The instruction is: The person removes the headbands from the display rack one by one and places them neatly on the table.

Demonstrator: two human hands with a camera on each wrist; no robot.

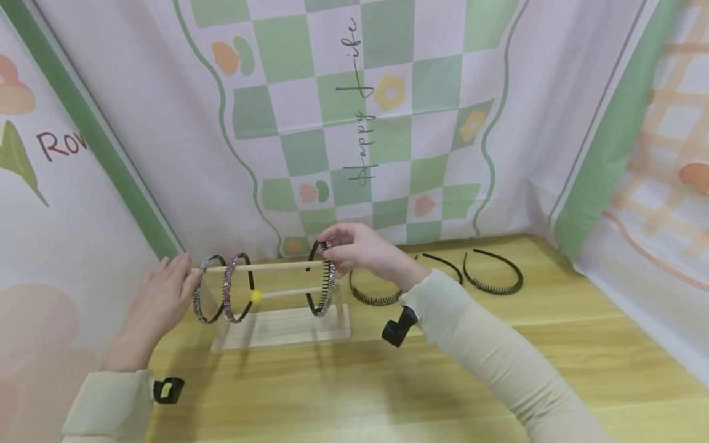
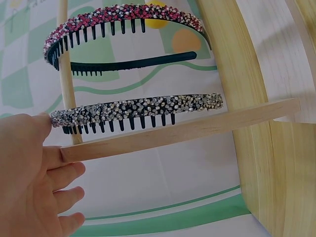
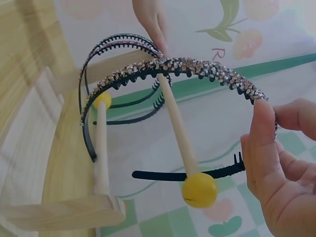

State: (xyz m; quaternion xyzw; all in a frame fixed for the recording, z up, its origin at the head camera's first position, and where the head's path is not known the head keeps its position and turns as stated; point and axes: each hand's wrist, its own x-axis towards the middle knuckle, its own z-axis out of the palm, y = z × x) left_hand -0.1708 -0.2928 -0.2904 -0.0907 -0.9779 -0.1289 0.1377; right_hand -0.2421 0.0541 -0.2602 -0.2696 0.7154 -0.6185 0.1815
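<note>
My right hand [image 1: 368, 252] pinches a black toothed headband [image 3: 187, 66] covered in silvery-pink stones. That headband loops around the upper rod [image 3: 175, 118] of a wooden stand [image 1: 277, 332], near the rod's yellow ball end [image 3: 200, 190]. At the stand's left end, my left hand [image 1: 163, 292] holds the top of an upright [image 2: 177, 136] between thumb and index finger; the other fingers extend loosely. Close to that thumb hangs a silver-stoned headband [image 2: 143, 107]. Beside it hangs a pink-stoned headband [image 2: 98, 22]. The left thumb tip is partly hidden.
Black toothed headbands lie on the wooden table [image 1: 421, 381] to the right: one [image 1: 376, 300] is partly behind my right hand, another [image 1: 445, 261] behind it, and a third [image 1: 495, 289] farther right. A lower rod [image 1: 290, 292] carries a yellow ball [image 1: 256, 296]. Printed cloth surrounds the table.
</note>
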